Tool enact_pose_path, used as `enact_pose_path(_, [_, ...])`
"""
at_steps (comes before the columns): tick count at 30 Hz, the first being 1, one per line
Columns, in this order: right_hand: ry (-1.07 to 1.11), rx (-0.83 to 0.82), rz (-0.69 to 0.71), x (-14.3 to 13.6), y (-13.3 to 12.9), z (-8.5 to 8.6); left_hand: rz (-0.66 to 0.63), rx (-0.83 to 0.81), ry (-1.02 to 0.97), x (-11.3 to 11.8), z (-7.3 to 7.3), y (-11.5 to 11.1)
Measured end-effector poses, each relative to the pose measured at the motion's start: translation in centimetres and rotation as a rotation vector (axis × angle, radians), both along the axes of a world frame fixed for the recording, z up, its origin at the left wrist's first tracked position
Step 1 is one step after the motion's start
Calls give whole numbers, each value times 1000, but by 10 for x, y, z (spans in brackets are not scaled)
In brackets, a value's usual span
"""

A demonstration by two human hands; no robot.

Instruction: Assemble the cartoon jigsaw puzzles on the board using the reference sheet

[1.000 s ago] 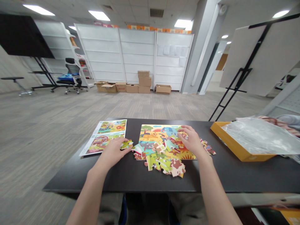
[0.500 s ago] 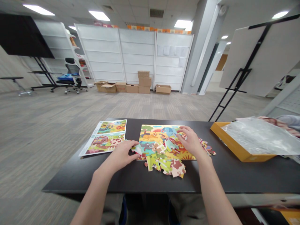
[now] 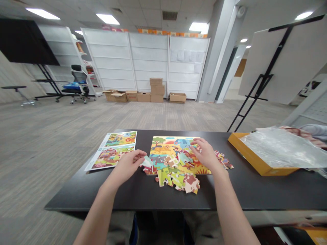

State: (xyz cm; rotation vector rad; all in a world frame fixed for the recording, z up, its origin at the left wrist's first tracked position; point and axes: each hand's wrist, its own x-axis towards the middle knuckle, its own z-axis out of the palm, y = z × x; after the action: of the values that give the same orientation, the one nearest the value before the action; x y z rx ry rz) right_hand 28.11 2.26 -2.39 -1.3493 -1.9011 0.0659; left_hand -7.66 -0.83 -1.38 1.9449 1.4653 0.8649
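A: Where did the pieces (image 3: 176, 179) lie?

B: Mid-desk, heaped over the near part of the board (image 3: 159, 149) and spilling past its front edge. A strip of desk (image 3: 87, 195) ran between that spill and the desk's near edge.

A: And the board's far edge?

B: Close to the desk's far edge, with only a narrow band of black between them.

A: What about the hands?

B: Well apart from each other. The left hand (image 3: 128, 165) was at the board's left side, fingertips at a pale piece (image 3: 146, 161). I couldn't tell whether they gripped it.

A: The right hand (image 3: 206, 154)?

B: Over the board's right part, fingers bent, thumb a little away from them, more pieces just beneath. I couldn't tell if it held any.

A: Any room at the sides?

B: On the left, the sheet (image 3: 111, 158) ran along the desk's left edge, its near right part behind the left hand. Black desk showed between sheet and board. On the right, some pieces fanned out beyond the right forearm, then came another stretch of desk, then the box (image 3: 245, 150), with the clear bag (image 3: 281, 146) lying across it.
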Motion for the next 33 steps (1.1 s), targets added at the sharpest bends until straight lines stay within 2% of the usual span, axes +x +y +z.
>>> enact_pose_path(4, [20, 2, 7, 1, 2, 1, 81, 25, -136, 5, 2, 24])
enact_pose_path(7, [27, 2, 19, -1, 3, 1, 146, -2, 6, 19, 3, 59])
enact_pose_path(11, [34, -12, 45, -7, 3, 0, 200, -36, 90, 37, -1, 112])
enact_pose_path(15, [41, -27, 54, -10, 4, -1, 238, -3, 170, 41, -9, 142])
enact_pose_path(24, [10, -78, 59, -16, 2, -5, 33, -34, 219, 24, -19, 142])
enact_pose_path(33, [-25, -107, 78, -21, 1, -9, 59, 54, 218, 28, -33, 148])
